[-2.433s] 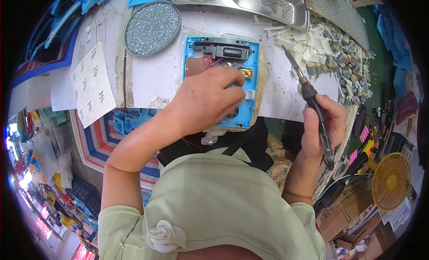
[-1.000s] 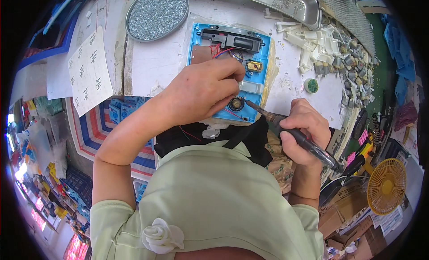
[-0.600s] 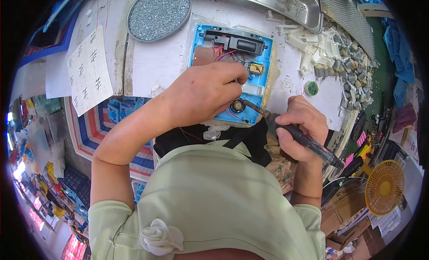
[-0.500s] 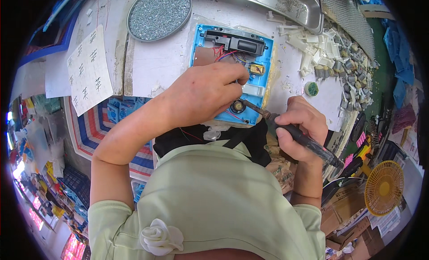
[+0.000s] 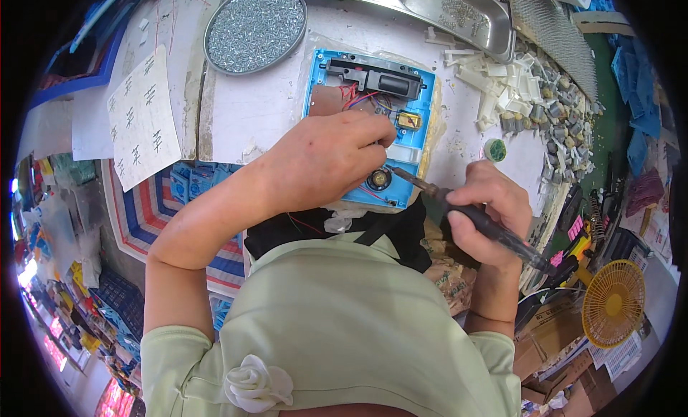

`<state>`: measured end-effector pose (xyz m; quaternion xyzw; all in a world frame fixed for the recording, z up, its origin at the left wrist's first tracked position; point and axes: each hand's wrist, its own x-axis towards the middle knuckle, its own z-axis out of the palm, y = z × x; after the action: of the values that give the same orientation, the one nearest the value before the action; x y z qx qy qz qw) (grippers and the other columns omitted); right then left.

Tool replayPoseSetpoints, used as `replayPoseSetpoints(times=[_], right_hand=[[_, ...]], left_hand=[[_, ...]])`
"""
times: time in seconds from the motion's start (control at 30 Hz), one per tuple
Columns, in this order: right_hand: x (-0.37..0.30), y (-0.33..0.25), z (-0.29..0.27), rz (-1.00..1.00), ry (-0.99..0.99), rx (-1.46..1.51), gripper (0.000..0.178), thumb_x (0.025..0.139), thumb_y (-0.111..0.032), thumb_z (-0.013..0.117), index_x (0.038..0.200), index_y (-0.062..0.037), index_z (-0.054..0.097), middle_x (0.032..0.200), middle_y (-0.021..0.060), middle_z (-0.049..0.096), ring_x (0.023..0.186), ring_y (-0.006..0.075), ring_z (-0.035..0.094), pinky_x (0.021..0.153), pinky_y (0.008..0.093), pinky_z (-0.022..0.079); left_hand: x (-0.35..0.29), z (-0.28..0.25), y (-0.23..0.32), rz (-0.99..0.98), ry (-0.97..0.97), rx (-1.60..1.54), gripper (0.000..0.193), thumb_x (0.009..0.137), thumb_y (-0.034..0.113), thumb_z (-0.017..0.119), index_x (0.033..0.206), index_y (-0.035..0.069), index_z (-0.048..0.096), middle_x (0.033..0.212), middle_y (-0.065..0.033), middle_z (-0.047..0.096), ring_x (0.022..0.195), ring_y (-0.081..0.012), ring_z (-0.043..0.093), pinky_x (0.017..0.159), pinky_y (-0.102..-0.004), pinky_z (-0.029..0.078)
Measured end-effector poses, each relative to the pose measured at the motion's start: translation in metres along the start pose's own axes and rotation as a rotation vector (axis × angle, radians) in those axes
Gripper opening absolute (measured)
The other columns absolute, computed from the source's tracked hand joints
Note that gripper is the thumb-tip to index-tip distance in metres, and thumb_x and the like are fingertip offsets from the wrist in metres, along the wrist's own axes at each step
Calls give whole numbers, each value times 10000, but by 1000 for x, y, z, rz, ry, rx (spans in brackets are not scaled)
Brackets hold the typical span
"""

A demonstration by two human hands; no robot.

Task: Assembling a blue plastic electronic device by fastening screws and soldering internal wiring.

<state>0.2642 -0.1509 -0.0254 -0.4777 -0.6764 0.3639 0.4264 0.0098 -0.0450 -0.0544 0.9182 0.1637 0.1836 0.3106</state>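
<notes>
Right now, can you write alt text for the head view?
A person's right hand holds a black-handled soldering iron, tip at a small round speaker in an open blue plastic casing, which the left hand steadies.

A blue plastic housing (image 5: 369,123) lies flat and open on the white surface (image 5: 265,109), showing a black block along its top edge, a brown panel, red wires, a small brass part and a round black part near its lower edge. The soldering iron (image 5: 469,218), with its dark handle and metal shaft, slants up-left, its tip just beside that round part.
</notes>
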Motion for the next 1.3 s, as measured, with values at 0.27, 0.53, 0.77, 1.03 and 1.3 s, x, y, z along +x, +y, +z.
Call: replayPoseSetpoints(times=[0.27,0.53,0.77,1.03,1.3], right_hand=[[-19,7,-13,-58,113,111,206,735,-56,742,923,-9,670,664,40,533,576,166,437,548,315,312],[-19,9,-13,-101,129,141,209,739,-45,734,930,0,663,651,36,499,580,175,433,561,324,318],[-19,11,-15,-112,176,149,202,747,-45,734,926,4,655,642,32,491,572,176,427,564,329,320],[-18,9,-14,-113,110,127,212,751,-59,742,935,7,659,638,38,493,567,182,434,555,333,326],[-17,10,-11,-121,133,136,212,750,-52,737,938,7,659,646,44,507,570,189,445,558,334,334]], left_hand=[[0,-1,-1,-4,-32,6,178,764,37,742,875,49,602,1054,-80,621,938,-302,641,761,-407,556],[0,-3,-7,-14,43,-148,195,768,11,766,946,51,698,954,-77,638,840,-293,654,708,-382,541],[1,-1,-5,-145,73,-216,175,780,-10,763,925,54,689,881,-80,637,792,-288,659,671,-364,532],[1,0,-2,-38,80,-150,168,761,13,769,901,67,694,957,-65,658,820,-271,665,669,-361,536],[-2,1,-6,-26,65,-140,198,749,25,787,932,74,729,984,-62,663,825,-264,665,674,-354,543]])
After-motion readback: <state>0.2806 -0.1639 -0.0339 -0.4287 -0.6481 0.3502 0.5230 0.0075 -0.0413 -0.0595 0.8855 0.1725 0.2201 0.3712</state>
